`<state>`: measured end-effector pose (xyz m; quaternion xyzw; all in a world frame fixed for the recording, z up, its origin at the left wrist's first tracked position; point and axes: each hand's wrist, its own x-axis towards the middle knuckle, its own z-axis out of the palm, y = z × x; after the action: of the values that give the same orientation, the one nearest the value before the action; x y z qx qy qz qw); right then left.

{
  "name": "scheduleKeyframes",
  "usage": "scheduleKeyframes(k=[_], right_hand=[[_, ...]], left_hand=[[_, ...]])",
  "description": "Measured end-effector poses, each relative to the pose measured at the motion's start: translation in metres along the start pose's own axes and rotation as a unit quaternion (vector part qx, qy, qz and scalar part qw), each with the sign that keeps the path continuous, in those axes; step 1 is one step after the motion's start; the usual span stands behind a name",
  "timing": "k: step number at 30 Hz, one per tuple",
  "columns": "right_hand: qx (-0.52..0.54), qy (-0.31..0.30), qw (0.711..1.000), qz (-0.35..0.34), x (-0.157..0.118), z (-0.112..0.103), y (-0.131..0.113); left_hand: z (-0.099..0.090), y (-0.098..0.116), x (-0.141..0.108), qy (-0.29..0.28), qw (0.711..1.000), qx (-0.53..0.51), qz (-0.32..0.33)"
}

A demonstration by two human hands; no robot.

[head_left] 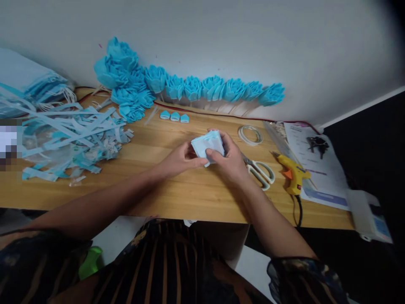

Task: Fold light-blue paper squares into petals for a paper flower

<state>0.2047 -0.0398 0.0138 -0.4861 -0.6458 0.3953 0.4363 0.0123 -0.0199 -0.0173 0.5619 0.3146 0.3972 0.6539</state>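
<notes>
Both hands hold a small stack of pale blue, roughly square fabric pieces above the middle of the table. My left hand grips the stack's lower left side, its thumb along the bottom edge. My right hand wraps the right side, with its thumb pressed on the top piece. Three small folded blue petals lie in a row beyond the hands. Just right of my right hand are white-handled scissors, their blades partly hidden by it.
Blue fabric flowers on sticks lean along the wall. Cut strips and scraps are heaped at left, beside a bagged stack of blue fabric. At right are a tape roll, a yellow glue gun, paper and keys.
</notes>
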Motion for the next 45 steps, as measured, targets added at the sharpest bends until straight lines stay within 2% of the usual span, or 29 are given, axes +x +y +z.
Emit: scheduleKeyframes(k=[5, 9, 14, 19, 22, 25, 27, 31, 34, 36, 39, 42, 45], right_hand=[[0.103, -0.006, 0.994, 0.039, 0.0, 0.012, 0.004], [0.121, -0.003, 0.991, 0.052, 0.001, 0.011, 0.008], [0.041, -0.016, 0.998, 0.039, 0.002, 0.005, 0.012], [-0.023, -0.05, 0.998, 0.035, 0.003, 0.006, 0.015], [-0.034, -0.058, 0.997, 0.031, 0.004, 0.007, 0.015], [-0.048, -0.058, 0.997, 0.036, 0.003, 0.006, 0.013], [-0.04, -0.059, 0.997, 0.042, 0.003, 0.006, 0.011], [0.013, -0.056, 0.996, 0.069, 0.003, 0.006, 0.009], [0.033, -0.084, 0.993, 0.078, 0.003, 0.004, 0.009], [0.058, -0.108, 0.99, 0.076, 0.003, 0.001, 0.009], [0.091, -0.11, 0.988, 0.066, 0.002, -0.003, 0.006], [0.04, -0.066, 0.996, 0.035, 0.0, -0.003, 0.002], [-0.048, -0.014, 0.998, -0.032, -0.002, 0.002, -0.003]], left_hand=[[-0.002, 0.0, 0.0, 0.028, 0.999, 0.02, -0.003], [-0.007, 0.008, -0.001, 0.056, 0.991, 0.112, 0.041], [-0.013, 0.014, -0.003, 0.086, 0.942, 0.302, 0.116], [-0.018, 0.01, 0.001, 0.047, 0.892, 0.441, 0.087], [-0.018, 0.008, 0.003, 0.03, 0.876, 0.474, 0.086], [-0.017, 0.008, 0.002, 0.028, 0.881, 0.464, 0.091], [-0.016, 0.008, 0.001, 0.039, 0.895, 0.437, 0.085], [-0.012, 0.01, -0.001, 0.05, 0.963, 0.259, 0.047], [-0.011, 0.012, -0.002, 0.064, 0.985, 0.155, 0.027], [-0.012, 0.013, -0.002, 0.077, 0.982, 0.17, 0.035], [-0.012, 0.016, -0.005, 0.087, 0.955, 0.274, 0.073], [-0.01, 0.02, -0.009, 0.083, 0.923, 0.362, 0.102], [-0.005, 0.023, -0.012, 0.084, 0.916, 0.373, 0.119]])
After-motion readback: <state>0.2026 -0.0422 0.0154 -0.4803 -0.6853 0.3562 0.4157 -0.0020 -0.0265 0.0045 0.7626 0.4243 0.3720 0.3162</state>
